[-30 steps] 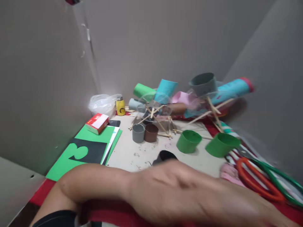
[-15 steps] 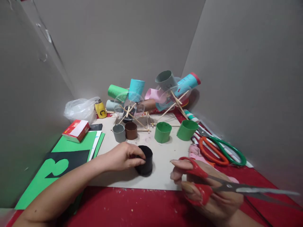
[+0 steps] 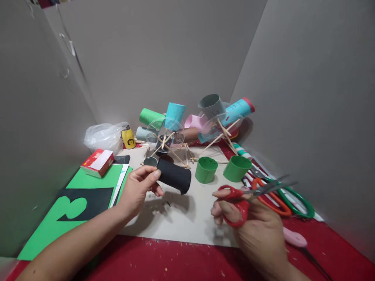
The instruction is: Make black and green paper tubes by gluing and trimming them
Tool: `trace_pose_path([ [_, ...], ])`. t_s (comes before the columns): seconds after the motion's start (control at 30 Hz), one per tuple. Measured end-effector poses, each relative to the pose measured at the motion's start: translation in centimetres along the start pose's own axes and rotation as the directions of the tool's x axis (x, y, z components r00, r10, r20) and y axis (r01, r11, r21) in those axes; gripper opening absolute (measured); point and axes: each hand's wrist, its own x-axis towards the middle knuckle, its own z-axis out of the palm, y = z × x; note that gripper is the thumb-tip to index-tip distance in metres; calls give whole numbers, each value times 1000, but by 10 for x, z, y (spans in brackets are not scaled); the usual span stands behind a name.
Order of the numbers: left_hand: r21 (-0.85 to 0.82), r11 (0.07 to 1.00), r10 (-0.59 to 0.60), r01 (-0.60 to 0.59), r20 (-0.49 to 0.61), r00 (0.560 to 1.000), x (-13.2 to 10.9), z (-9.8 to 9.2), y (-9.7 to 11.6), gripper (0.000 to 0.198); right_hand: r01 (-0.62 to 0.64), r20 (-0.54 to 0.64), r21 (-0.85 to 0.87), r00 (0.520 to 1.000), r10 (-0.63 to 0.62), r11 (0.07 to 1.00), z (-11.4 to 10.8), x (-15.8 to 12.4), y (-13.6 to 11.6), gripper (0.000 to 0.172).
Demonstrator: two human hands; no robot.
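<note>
My left hand pinches a black paper tube by its left end, tilted on its side above a pale board. My right hand holds red-handled scissors, thumb and finger through the loops, blades pointing to the upper right and slightly apart. Behind the black tube stand a grey paper ring and a brown one, both partly covered by it. Two green paper rings, one in the middle and another green ring farther right, stand on the board.
At the back, stick frames carry clear discs with coloured paper tubes. On the left lie green sheets, a black sheet, a red box and a plastic bag. Larger orange-and-green scissors and a pink-handled tool lie right.
The black tube has been lifted off the board and tipped onto its side in my left hand. My right hand has turned the scissors, so their blades now point up and away.
</note>
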Motion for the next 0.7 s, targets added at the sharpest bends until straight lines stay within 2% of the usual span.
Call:
trace_pose_path([
  [0.07,104,987,123,-122,1,992,-9,4,0,16,-35,4,31,999,35,999,2,3,3,10],
  [0.13,229,922,310,-312,47,950,-17,7,-2,9,-43,20,14,999,43,999,2,4,6,14],
  [0.17,285,854,426,-435,94,900,-20,8,-2,5,-38,31,-8,999,39,999,2,4,7,15],
  [0.23,359,655,629,-665,227,743,-24,9,-4,8,-21,59,-55,998,24,998,2,3,7,15],
  [0.3,387,455,722,-802,368,587,-25,8,-3,18,-16,84,-84,996,24,996,2,2,5,16],
  [0.33,395,383,730,-835,425,536,-26,7,-3,21,-22,93,-93,995,31,995,3,2,5,19],
  [0.43,443,209,696,-872,559,451,-27,3,-1,19,-31,99,-114,994,42,993,4,2,6,27],
  [0.5,471,40,674,-881,639,372,-26,-1,-1,16,-4,108,-132,994,18,991,3,2,8,31],
  [0.57,441,-153,630,-884,733,256,-24,-3,-2,15,71,137,-154,989,-50,985,-1,-1,10,33],
  [0.63,383,-291,571,-877,805,162,-22,-4,-4,17,186,165,-196,974,-155,963,-8,-5,10,36],
  [0.7,361,-348,533,-865,836,135,-20,-4,-8,19,287,222,-266,947,-231,920,-15,-11,9,39],
])
